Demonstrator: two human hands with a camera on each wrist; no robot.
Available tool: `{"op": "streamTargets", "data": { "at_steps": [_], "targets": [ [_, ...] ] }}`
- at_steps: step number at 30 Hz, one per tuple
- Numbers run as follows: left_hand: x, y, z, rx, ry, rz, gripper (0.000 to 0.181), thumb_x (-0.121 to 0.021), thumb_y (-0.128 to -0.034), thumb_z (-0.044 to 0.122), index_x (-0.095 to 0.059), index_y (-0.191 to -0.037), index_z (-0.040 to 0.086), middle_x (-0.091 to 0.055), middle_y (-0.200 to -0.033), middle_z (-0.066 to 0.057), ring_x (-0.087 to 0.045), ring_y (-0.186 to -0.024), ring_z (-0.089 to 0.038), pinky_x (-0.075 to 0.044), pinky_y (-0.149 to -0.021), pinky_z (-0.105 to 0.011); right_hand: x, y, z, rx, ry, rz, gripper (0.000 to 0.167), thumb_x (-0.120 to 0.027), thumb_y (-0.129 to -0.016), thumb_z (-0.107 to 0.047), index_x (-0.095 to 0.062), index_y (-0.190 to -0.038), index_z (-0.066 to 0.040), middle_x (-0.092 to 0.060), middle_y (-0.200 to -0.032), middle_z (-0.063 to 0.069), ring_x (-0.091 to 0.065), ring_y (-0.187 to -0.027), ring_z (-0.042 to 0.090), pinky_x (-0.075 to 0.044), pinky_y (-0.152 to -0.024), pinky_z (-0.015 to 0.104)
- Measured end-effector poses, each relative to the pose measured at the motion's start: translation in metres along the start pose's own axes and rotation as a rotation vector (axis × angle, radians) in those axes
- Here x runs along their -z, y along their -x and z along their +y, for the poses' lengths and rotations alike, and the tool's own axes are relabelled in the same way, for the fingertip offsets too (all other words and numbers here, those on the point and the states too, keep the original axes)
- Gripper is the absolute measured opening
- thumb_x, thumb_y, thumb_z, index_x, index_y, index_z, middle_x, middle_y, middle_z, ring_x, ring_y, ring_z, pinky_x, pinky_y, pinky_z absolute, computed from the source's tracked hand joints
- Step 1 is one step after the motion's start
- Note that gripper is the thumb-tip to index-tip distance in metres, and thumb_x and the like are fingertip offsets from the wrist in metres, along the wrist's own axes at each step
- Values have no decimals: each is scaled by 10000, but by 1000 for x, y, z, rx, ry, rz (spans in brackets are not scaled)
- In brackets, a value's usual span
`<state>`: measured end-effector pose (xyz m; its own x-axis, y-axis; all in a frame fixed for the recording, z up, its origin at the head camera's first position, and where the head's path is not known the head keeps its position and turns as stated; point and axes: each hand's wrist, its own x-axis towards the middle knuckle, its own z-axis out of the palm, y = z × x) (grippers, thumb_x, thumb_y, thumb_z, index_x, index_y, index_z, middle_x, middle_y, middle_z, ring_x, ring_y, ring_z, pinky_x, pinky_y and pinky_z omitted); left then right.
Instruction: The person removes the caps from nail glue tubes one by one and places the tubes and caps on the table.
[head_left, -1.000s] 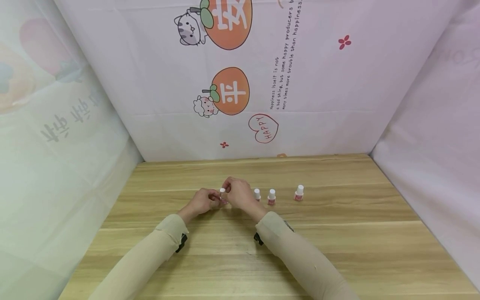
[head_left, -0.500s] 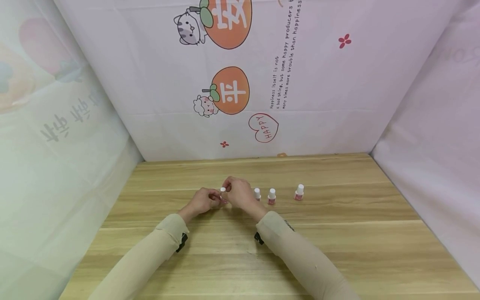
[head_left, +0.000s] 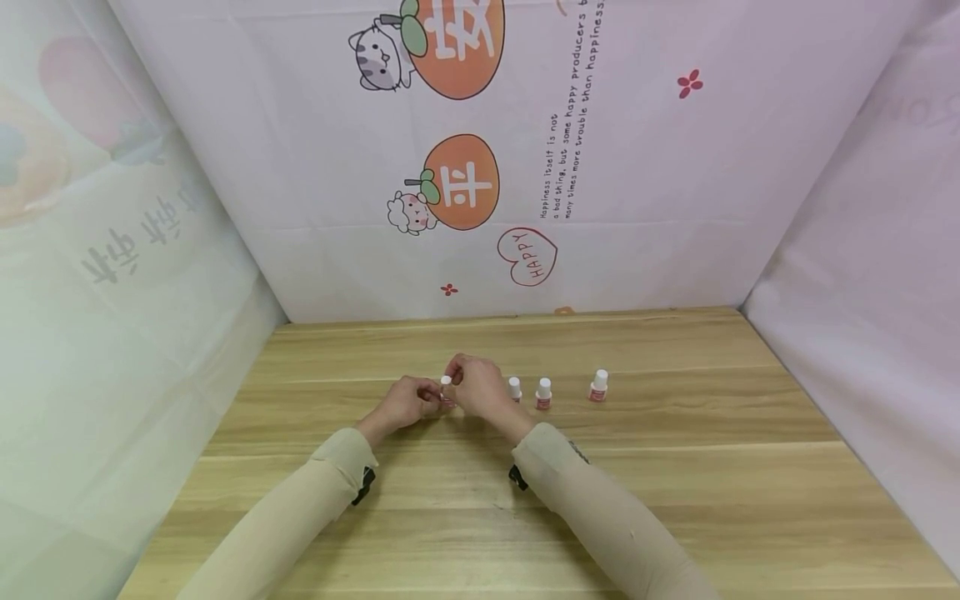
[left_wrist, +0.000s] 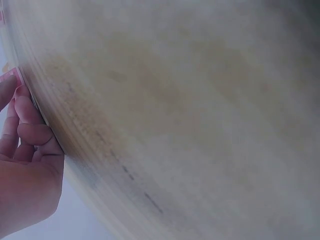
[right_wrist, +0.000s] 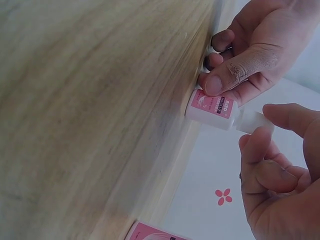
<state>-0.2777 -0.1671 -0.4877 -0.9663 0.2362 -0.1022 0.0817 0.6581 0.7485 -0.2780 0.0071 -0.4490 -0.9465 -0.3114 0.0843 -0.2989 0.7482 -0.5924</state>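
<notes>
A small white glue-type bottle with a pink label (right_wrist: 212,109) stands on the table between my hands. In the right wrist view my left hand (head_left: 403,402) pinches its body near the base, the thumb lying over the label. My right hand (head_left: 482,388) pinches the white cap (right_wrist: 254,122) between thumb and finger. In the head view only the cap and a sliver of the bottle (head_left: 447,395) show between the fingers. The left wrist view catches the left fingers curled by the pink label (left_wrist: 18,76), at its left edge.
Three similar bottles stand upright right of my hands: one close to the right wrist (head_left: 514,390), one beside it (head_left: 543,394), one farther right (head_left: 598,386). The wooden table (head_left: 465,517) meets a printed white cloth (head_left: 630,167) behind, with cloth on both sides.
</notes>
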Motion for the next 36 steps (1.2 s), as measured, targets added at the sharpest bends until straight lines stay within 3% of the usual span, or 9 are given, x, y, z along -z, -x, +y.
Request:
{"op": "streamTargets", "data": {
  "at_steps": [8,30,36],
  "targets": [
    [0,0,-1,-22,-25,6,180,-654,-889,20,-756,-1034,48,-750,-915,-59,-613,-794,-108,-481,-673,-212,0,1,-2,6,2,-5,167,-734,-875,-239,-670,-1015,-174,-659,-908,-26,-566,-784,139,-465,-689,275],
    [-2,0,-3,-12,-17,10,192,-660,-883,12,-753,-1048,42,-747,-899,-49,-618,-792,-109,-487,-677,-216,1,1,-3,-20,-8,0,151,-755,-867,-233,-657,-962,-168,-656,-858,-36,-568,-764,124,-461,-679,262],
    [-2,-1,-3,-19,-30,15,174,-672,-878,23,-760,-1022,62,-754,-903,-44,-642,-811,-113,-507,-698,-225,2,1,-4,-7,-15,-8,162,-736,-865,-210,-665,-1006,-174,-662,-898,-28,-572,-784,136,-472,-691,273]
  ]
}}
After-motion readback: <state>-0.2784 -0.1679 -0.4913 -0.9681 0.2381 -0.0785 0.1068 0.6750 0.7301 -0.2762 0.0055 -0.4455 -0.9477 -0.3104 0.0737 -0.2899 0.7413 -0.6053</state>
